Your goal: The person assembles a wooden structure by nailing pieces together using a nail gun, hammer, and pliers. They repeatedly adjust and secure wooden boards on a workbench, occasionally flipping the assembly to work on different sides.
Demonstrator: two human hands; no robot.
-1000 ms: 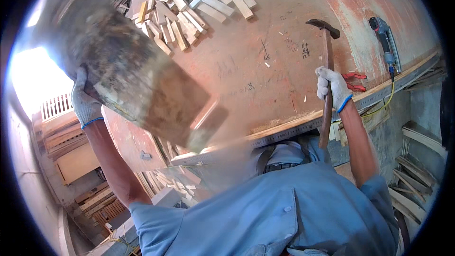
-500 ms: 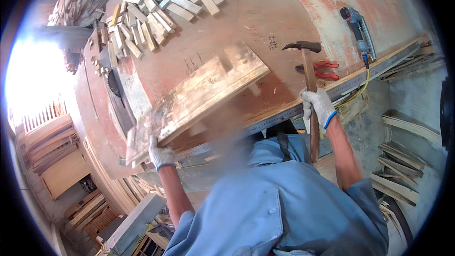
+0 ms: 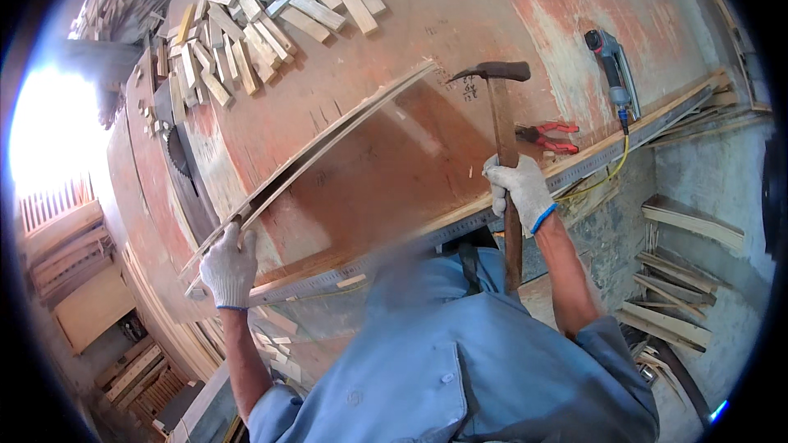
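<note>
My gloved left hand [image 3: 230, 269] is closed round the near left end of a long wooden panel [image 3: 324, 138]. The panel stands tipped on edge, showing two thin pale strips with a dark gap between them; its far end reaches the middle of the worktable [image 3: 460, 29]. In my gloved right hand [image 3: 525, 190] is a hammer [image 3: 501, 119], gripped partway down its wooden handle. Its dark head points up, with a pointed claw to the left. Pliers with red handles [image 3: 560, 146] lie on the table just beyond the right hand.
Many short wooden sticks [image 3: 246, 29] are heaped at the far left. A circular saw blade [image 3: 175, 152] rises from the table's left part. An air-powered tool [image 3: 611, 66] with a yellow hose [image 3: 617, 166] lies at right. A metal ruler [image 3: 591, 166] runs along the front edge.
The panel has turned from showing its broad face to standing on edge, and my left hand has moved left with it. The right hand and hammer have shifted slightly left.
</note>
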